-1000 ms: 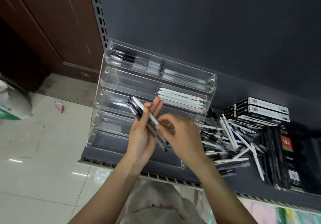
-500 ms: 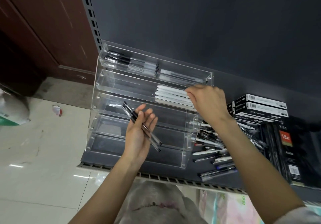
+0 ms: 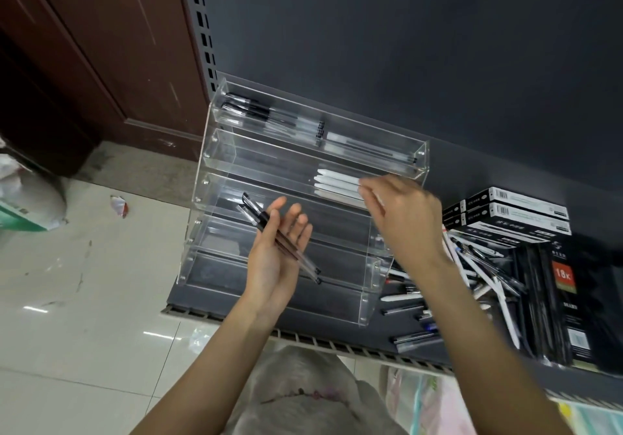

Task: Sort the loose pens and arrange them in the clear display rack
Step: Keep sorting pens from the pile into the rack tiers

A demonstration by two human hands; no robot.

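Presently the right hand is at the white pens in the clear display rack, its grasp too blurred to tell. The left hand loosely cradles two black pens before the rack. Judged next: matching them to the black-pen tier.

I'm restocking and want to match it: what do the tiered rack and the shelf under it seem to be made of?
The tiered rack looks like clear glossy acrylic: see-through walls with bright edges. The shelf looks like dark matte painted metal, judging by its slotted front lip.
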